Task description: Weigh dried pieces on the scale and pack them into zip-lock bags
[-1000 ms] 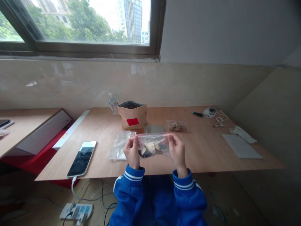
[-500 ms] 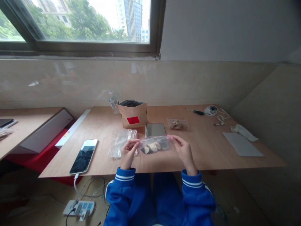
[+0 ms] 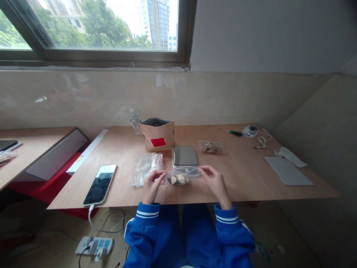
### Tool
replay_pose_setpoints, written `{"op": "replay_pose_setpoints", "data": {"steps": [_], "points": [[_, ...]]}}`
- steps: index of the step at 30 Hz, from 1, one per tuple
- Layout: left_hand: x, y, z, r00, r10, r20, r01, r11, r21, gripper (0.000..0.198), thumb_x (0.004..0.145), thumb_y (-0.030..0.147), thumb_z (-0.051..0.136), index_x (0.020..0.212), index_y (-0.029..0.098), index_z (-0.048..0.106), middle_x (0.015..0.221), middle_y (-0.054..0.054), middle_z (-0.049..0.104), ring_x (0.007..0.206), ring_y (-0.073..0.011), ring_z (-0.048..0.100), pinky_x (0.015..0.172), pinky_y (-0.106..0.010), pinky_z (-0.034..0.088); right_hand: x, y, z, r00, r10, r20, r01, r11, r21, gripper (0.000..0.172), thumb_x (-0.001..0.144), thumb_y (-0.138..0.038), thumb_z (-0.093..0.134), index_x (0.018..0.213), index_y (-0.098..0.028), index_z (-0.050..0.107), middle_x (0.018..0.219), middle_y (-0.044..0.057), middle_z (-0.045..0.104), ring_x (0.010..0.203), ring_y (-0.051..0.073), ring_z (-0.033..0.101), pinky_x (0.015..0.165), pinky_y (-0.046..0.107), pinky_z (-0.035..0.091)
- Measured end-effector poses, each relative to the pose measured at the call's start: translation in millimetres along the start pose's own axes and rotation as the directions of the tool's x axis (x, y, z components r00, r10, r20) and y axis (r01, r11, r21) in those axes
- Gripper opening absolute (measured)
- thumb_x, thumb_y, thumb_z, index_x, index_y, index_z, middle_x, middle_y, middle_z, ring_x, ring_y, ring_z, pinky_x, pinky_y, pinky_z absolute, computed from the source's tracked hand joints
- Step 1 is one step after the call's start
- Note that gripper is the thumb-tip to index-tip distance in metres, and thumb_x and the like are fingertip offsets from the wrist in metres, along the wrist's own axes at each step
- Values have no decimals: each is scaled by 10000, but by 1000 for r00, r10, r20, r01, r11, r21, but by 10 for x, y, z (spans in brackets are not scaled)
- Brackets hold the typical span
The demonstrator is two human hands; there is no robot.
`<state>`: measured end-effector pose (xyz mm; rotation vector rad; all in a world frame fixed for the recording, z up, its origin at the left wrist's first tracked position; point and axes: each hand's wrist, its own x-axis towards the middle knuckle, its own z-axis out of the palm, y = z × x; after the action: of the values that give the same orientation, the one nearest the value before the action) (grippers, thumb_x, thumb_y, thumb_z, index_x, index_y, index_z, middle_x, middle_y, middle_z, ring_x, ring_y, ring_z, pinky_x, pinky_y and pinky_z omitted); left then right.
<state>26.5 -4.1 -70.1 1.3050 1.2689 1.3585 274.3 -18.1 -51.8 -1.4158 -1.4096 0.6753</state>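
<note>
A clear zip bag [image 3: 180,178] with several pale pieces inside is held in front of me, near the table's front edge. My left hand [image 3: 153,183] pinches its left top corner, and my right hand [image 3: 214,181] pinches the right one. Just behind the bag lies a small scale [image 3: 185,155] with a bare metal plate. Clear empty bags [image 3: 145,170] lie beyond my left hand. A brown paper pouch [image 3: 157,138] with a red label stands open at the back. Another clear bag of pale pieces [image 3: 211,147] rests right of the scale.
A phone [image 3: 100,184] on a cable lies at the left. Behind the pouch stands a bottle [image 3: 135,122]. A screwdriver [image 3: 235,133], a white camera [image 3: 250,130], a grey sheet [image 3: 288,172] and a crumpled white item [image 3: 290,156] are at the right.
The held bag has come down slightly towards the table and tilted, and its pieces sit closer together. More of the scale shows behind it. Both hands still hold its corners.
</note>
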Motion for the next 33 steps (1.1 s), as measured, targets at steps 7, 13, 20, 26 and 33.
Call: {"op": "replay_pose_setpoints", "data": {"steps": [7,13,20,26,33], "points": [[-6,72,-93,987,162,18,-163,969,186,205,763,379,667,801,186,722,820,-58,712,766,-184,650,700,-300,536,-5,29,-63,1000,-12,19,13,1000,-17,310,831,-449,578,880,-171,705,904,82,729,813,215,669,743,332,533],[-26,67,-87,986,164,30,-166,957,237,194,792,366,642,807,183,703,795,-41,696,708,-152,625,692,-274,508,-17,2,-91,996,-89,13,90,992,-83,295,838,-432,571,836,-166,698,840,73,710,743,198,643,699,318,520],[-58,33,-25,981,195,8,-190,946,263,186,798,362,640,817,187,703,810,-47,688,758,-171,615,721,-296,485,-4,-19,-97,975,-221,1,213,938,-273,240,865,-375,533,841,-185,678,888,86,688,835,226,628,784,378,498],[-91,134,50,956,282,78,-292,913,283,161,834,334,602,797,214,702,803,-44,674,811,-188,599,746,-311,467,-25,-614,266,914,-320,248,395,838,-376,308,813,-283,629,1117,-232,626,1168,86,639,1128,255,544,980,434,372],[-115,132,52,959,254,124,-278,929,246,177,835,360,601,815,216,701,799,-46,661,797,-186,588,725,-301,460,96,-650,521,839,-200,506,418,832,-365,178,894,-241,558,765,-218,678,719,0,700,716,162,644,740,278,419]]}}
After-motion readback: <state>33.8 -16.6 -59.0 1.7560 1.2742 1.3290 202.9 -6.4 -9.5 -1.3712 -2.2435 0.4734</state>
